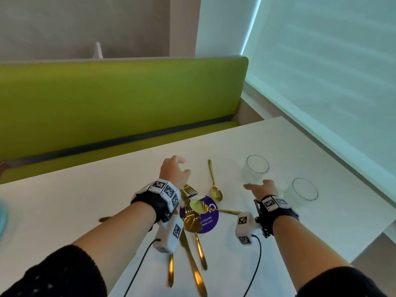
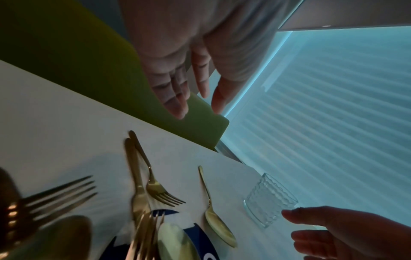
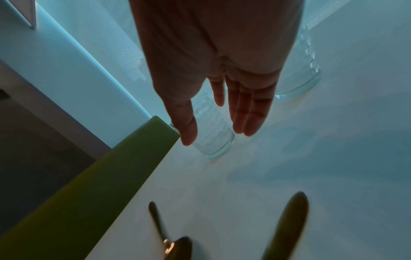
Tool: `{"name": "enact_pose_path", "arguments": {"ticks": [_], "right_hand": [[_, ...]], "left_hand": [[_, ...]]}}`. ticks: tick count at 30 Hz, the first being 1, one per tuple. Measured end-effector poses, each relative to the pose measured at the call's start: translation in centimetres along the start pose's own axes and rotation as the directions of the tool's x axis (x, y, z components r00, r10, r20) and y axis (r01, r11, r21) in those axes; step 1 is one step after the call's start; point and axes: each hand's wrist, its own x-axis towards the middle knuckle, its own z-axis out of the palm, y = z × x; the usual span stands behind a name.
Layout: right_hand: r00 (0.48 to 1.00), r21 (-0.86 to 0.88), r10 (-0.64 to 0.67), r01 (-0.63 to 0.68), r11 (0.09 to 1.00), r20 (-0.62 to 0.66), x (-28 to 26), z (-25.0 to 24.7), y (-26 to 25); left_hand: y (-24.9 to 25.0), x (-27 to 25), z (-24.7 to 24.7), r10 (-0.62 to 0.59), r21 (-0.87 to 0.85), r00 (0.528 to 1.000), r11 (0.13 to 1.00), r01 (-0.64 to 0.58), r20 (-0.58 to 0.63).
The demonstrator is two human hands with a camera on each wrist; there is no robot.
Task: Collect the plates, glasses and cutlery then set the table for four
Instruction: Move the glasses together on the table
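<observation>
While both hands hover over the white tabletop [image 1: 107, 196], neither holds anything. Left hand [image 1: 174, 171]: fingers loosely spread and slightly bent, empty, above the far end of the cutlery pile. Right hand [image 1: 262, 187]: fingers straight and relaxed, empty, just beside the nearer-to-centre glass [image 1: 256, 170]; from the right wrist view the thumb and fingers sit either side of it, contact cannot be confirmed.

Gold cutlery lies in a loose heap [image 1: 190, 213] between the two wrists, partly over a round purple sticker [image 1: 209, 219] on the tabletop. Forks, spoons and at least one knife cross each other there; handles point toward the person. One spoon [image 1: 214, 183] lies apart from the heap, bowl toward the person, handle toward the bench. Left wrist view shows a fork [image 2: 155, 184] and a knife [image 2: 135, 174] lying close, handles touching near their ends.

Second glass [image 1: 304, 190] stands upright to the right of the first, near the window-side edge; the two are apart. Both appear empty.

Green bench seat [image 1: 107, 103] runs along the far side. Pale blind [image 1: 321, 71] on the right. Edge of a pale blue plate [image 1: 2, 219] at far left.
</observation>
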Motion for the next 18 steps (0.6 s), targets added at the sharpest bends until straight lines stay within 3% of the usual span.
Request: {"name": "enact_pose_path", "arguments": {"ticks": [9, 18], "right_hand": [[0.996, 0.092, -0.066, 0.071, 0.993, -0.056, 4.9, 0.8, 0.2], [0.978, 0.190, -0.144, 0.171, 0.967, -0.149, 6.0, 2.1, 0.0]], "left_hand": [[1.3, 3.5, 3.2, -0.025, 0.044, 0.999, 0.999, 0.024, 0.024], [1.8, 4.6, 5.1, -0.046, 0.031, 0.996, 0.999, 0.044, 0.071]]}}
